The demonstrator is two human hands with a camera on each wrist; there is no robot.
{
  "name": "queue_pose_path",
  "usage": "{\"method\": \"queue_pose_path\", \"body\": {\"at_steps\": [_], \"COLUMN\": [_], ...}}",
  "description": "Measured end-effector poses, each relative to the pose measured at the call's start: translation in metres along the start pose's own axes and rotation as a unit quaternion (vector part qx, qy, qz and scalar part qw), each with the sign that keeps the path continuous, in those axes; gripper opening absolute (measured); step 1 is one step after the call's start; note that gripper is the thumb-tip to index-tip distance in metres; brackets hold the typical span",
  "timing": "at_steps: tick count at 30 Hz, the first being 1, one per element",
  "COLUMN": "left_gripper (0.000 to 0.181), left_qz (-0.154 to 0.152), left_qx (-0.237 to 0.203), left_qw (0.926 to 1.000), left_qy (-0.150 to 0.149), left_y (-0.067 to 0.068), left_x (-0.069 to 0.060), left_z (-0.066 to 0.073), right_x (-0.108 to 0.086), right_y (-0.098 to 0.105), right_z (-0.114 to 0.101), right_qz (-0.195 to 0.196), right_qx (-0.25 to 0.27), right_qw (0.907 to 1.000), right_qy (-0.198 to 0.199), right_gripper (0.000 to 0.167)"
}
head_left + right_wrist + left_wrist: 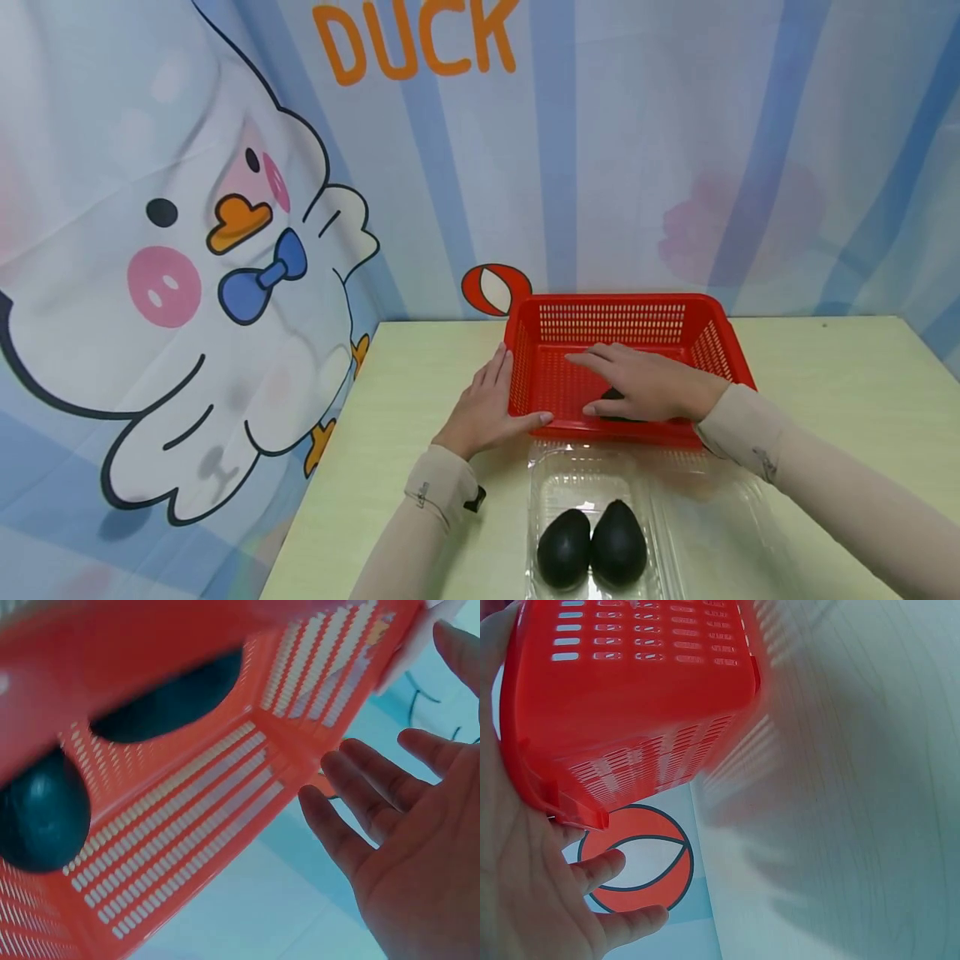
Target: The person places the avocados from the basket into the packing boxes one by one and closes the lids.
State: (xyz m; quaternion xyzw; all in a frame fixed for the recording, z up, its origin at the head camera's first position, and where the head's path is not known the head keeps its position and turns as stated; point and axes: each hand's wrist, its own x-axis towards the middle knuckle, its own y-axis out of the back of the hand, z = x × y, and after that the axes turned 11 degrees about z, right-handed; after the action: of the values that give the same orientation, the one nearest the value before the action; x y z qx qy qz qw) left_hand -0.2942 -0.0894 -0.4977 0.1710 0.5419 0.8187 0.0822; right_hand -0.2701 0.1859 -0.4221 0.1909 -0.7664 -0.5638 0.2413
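Dark, smooth ovoid items, 4 counted. 2 lay in the tray: a left item [564,550] and a right item [618,546], side by side, narrower ends far. 2 more showed in the right wrist view inside the basket: a rounded item [41,814] and a partly hidden item [176,701]; the head view gave only part of 1, beneath the right hand.

Progress, as judged: an even split, 2 to each container, with neither holding the full 4.

Red basket [551,375], slotted plastic, 1: upright, far of the tray.

Clear tray [592,483], 1, with lid [712,525] folded open to the right; nothing covered.

Left hand [487,408]: at the basket's near left corner, fingers extended along the left wall outside, thumb at the near rim, touching.

Right hand [652,383]: over the basket, fingers loosely spread, gripping nothing.

Sleeves [832,467], pale beige, 2; a small black object [475,499] sat at the left cuff.

Table [420,367], pale yellow, faintly grained.

Backdrop [622,150], blue-striped cloth behind and to the left: orange lettering "DUCK" [480,37], 1 large white cartoon duck [180,367], 1 red-and-white ball print [472,287].
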Motion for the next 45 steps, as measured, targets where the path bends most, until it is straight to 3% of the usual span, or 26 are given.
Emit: {"method": "queue_pose_path", "body": {"at_steps": [9,17,21,23,27,34,42,45], "left_gripper": [0.124,0.123,0.123,0.122,0.123,0.122,0.125,0.125], "left_qz": [-0.008,-0.012,-0.010,-0.008,-0.005,-0.001,0.004,0.004], "left_qx": [-0.008,-0.003,-0.001,-0.001,-0.002,-0.014,-0.013,-0.014], "left_qw": [0.9999,0.9999,1.0000,1.0000,1.0000,0.9999,0.9999,0.9998], "left_qy": [0.008,0.005,0.001,-0.001,-0.003,0.000,0.009,0.009], "left_y": [0.001,0.001,0.001,0.001,0.001,0.002,0.003,0.003], "left_x": [-0.001,0.000,0.000,0.001,0.002,0.003,0.000,0.000], "left_z": [0.003,0.003,0.002,0.002,0.002,0.002,0.001,0.001], "right_x": [0.017,0.027,0.033,0.036,0.040,0.046,0.054,0.055], "right_y": [-0.008,-0.017,-0.021,-0.024,-0.028,-0.037,-0.043,-0.042], "right_z": [0.031,0.053,0.061,0.063,0.064,0.063,0.064,0.064], "right_qz": [-0.069,-0.175,-0.203,-0.212,-0.209,-0.183,-0.151,-0.138], "right_qx": [-0.024,-0.030,-0.011,0.009,0.026,0.009,0.006,0.014], "right_qw": [0.9972,0.9814,0.9748,0.9739,0.9762,0.9810,0.9837,0.9862], "right_qy": [-0.015,-0.074,-0.092,-0.081,-0.053,-0.064,-0.097,-0.090], "right_gripper": [0.089,0.095,0.090,0.080,0.058,0.041,0.073,0.070]}}
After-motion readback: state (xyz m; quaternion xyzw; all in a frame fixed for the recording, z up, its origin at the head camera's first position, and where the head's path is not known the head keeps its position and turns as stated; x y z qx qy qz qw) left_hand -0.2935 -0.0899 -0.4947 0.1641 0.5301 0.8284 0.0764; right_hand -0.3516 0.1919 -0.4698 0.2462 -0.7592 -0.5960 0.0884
